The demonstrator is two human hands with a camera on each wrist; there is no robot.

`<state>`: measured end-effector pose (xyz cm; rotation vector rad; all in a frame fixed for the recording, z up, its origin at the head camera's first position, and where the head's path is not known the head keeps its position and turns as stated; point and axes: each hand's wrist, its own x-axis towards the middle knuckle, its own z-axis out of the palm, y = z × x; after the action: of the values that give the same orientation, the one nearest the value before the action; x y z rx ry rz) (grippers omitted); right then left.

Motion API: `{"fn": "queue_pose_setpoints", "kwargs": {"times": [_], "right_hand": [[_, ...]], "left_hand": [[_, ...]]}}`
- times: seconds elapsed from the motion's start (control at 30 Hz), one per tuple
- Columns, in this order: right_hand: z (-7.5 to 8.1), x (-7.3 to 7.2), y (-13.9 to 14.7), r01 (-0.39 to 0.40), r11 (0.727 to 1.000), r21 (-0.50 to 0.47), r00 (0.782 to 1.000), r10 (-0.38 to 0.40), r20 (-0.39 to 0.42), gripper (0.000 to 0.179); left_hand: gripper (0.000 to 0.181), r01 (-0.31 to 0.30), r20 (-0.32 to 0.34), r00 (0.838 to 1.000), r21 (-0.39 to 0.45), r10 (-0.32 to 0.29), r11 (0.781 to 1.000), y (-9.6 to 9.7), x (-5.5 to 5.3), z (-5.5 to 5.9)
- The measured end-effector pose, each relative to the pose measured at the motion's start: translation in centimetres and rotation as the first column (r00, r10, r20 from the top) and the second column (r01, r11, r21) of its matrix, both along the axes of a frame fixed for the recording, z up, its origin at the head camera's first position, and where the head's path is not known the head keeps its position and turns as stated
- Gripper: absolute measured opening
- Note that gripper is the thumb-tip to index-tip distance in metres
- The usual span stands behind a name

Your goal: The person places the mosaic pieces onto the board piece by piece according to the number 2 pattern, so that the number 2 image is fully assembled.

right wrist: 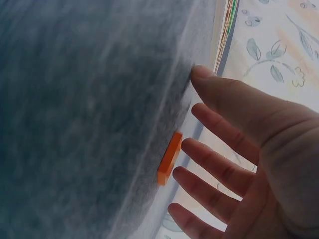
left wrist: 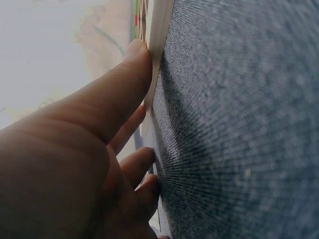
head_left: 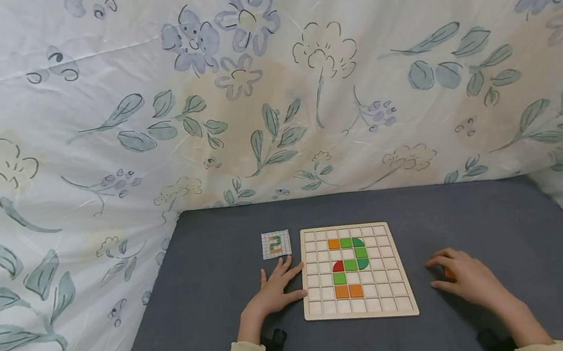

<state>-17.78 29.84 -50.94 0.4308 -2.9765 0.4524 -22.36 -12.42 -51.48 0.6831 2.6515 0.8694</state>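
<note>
A light wooden grid board (head_left: 383, 276) lies on the table with green, orange and red tiles (head_left: 350, 265) set in some of its squares. At its left edge, my left hand (head_left: 273, 292) is spread, thumb and forefinger touching the rim; the left wrist view shows the thumb (left wrist: 119, 82) against the board's side. To the right of the board, my right hand (head_left: 466, 276) hovers low with loosely bent fingers. Beneath it lies an orange tile (right wrist: 170, 158), close to the middle fingertips and not pinched. Part of that tile is hidden by the hand in the head view.
A small paper card (head_left: 276, 244) with a gridded coloured figure lies beyond my left hand, left of the board. The dark grey tabletop (head_left: 214, 241) ends at a floral cloth (head_left: 271, 109) hanging behind and at the sides.
</note>
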Motion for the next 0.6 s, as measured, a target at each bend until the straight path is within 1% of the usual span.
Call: {"fn": "queue_pose_setpoints", "kwargs": {"times": [0.3, 0.6], "right_hand": [[0.0, 0.2, 1.2, 0.030, 1.000, -0.001, 1.000, -0.030, 0.011, 0.039], [0.1, 0.2, 3.0, 0.048, 0.999, 0.002, 0.997, -0.048, 0.062, 0.041]], "left_hand": [[0.068, 0.000, 0.002, 1.000, -0.003, 0.000, 1.000, 0.1, 0.0, 0.1], [0.068, -0.001, 0.005, 1.000, 0.002, 0.001, 1.000, 0.1, 0.0, 0.2]]}}
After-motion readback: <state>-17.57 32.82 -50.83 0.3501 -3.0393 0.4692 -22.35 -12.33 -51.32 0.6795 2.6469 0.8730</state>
